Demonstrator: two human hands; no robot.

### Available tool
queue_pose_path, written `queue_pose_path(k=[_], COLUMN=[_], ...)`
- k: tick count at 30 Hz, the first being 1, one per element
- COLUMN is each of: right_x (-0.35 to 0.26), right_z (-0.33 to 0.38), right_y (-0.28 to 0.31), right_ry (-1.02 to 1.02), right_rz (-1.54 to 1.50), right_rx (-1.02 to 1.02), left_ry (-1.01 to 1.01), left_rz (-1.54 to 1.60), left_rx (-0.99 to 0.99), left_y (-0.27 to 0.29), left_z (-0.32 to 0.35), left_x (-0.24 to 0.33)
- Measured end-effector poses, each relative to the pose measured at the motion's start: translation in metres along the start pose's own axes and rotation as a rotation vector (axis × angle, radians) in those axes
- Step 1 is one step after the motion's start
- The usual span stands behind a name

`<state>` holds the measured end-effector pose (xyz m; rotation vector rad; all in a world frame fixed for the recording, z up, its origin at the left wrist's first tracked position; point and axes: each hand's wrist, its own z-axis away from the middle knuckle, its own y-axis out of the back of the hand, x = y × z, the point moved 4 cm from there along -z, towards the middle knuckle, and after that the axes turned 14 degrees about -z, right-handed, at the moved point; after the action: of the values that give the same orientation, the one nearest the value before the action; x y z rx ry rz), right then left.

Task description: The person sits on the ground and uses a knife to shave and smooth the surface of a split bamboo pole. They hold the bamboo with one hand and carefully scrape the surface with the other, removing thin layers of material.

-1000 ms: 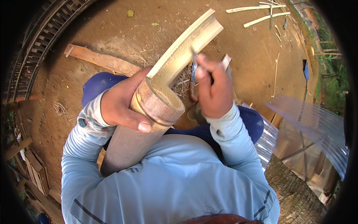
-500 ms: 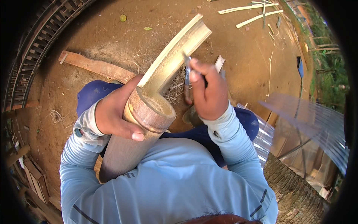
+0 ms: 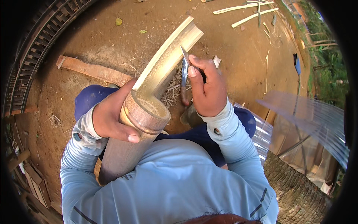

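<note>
A thick bamboo tube leans upward against my body, its near end resting by my lap. From its open upper rim a long split strip of the wall stretches away, pale inside and dusted with fine powder. My left hand is wrapped round the tube just below the rim, thumb across the near side. In my right hand is a small knife, pinched between thumb and fingers, its pointed blade beside the strip's right edge. Most of the knife's handle is hidden in my fist.
A larger knife with a brown handle is beyond my lap, near shavings. A flat wooden board lies on the dirt to the left. Pale split strips lie far right; clear corrugated sheets and a rough trunk stand right.
The small knife's tip has moved toward the strip's far end, and its blade is less blurred. The bamboo has shifted slightly left in view, with my left hand still on it.
</note>
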<state>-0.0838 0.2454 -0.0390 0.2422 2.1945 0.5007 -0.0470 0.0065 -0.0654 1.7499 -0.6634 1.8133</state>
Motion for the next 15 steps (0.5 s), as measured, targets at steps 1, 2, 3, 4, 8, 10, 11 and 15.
queue_pose_path(k=[1, 2, 3, 4, 8, 10, 11, 15], right_x=[-0.001, 0.004, 0.007, 0.010, 0.004, 0.003, 0.010, 0.071], right_z=[0.003, -0.004, -0.008, -0.012, 0.003, 0.001, -0.008, -0.031], right_y=[-0.001, 0.004, 0.005, 0.006, -0.001, -0.001, 0.004, 0.027], right_ry=[0.002, -0.045, -0.076, -0.107, 0.008, 0.054, -0.012, -0.338], right_rz=[-0.006, -0.026, -0.042, -0.057, -0.001, 0.018, 0.020, -0.201], right_rx=[-0.024, 0.007, 0.031, 0.055, 0.047, 0.030, 0.059, 0.150], left_ry=[-0.021, -0.041, -0.036, -0.030, -0.003, -0.037, -0.053, 0.031], left_rz=[-0.050, -0.101, -0.075, -0.049, -0.002, -0.047, -0.070, 0.042], left_rx=[-0.005, -0.011, -0.011, -0.010, -0.019, -0.023, -0.024, -0.066], left_y=[0.003, 0.004, 0.003, 0.002, -0.001, 0.001, 0.002, -0.002], left_z=[0.001, 0.001, 0.001, 0.001, 0.002, 0.002, 0.002, 0.001], left_x=[-0.003, -0.005, -0.005, -0.004, -0.003, -0.007, -0.007, 0.002])
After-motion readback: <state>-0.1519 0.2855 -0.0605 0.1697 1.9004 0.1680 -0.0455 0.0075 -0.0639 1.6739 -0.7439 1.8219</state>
